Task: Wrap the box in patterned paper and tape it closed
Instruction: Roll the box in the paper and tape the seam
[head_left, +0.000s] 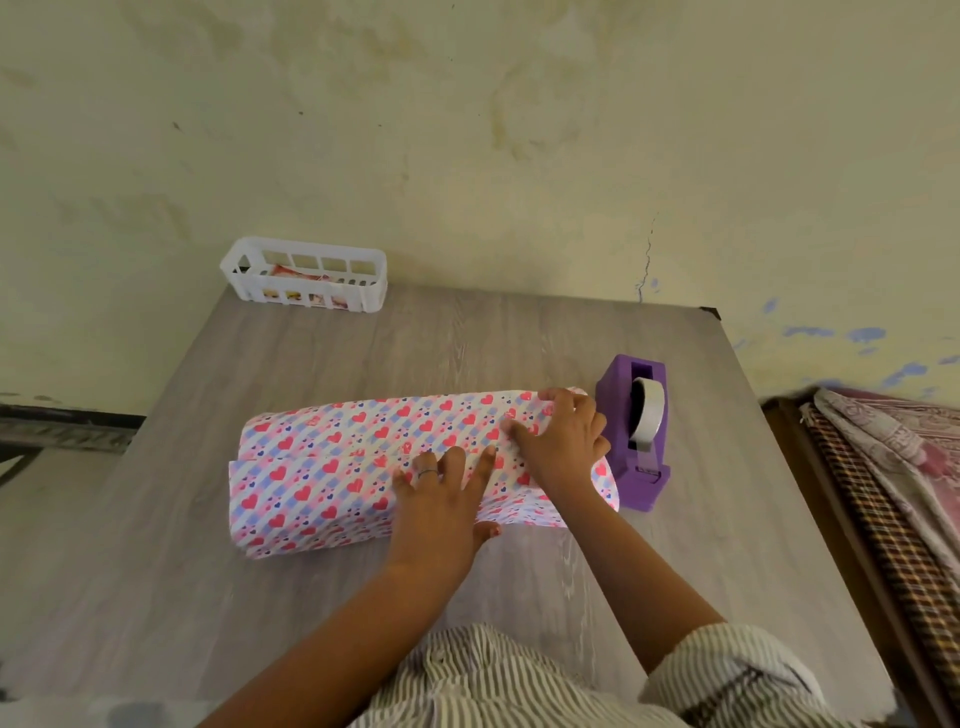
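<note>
Two flat, spread hands were pressed on the heart-patterned paper (332, 467) wrapped lengthwise across the table (260, 597). The tape dispenser (636, 431) was stood just beside the right hand (563, 441), nearer than the left hand (441, 499).

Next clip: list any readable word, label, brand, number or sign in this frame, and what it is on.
None can be read.
Wrapping paper: hearts and stripes only, no lettering.
Purple tape dispenser: no visible brand or label.
White basket: the colourful packets inside may carry print, but they are too small and blurred to read.
Striped sleeve: no lettering visible.
</note>
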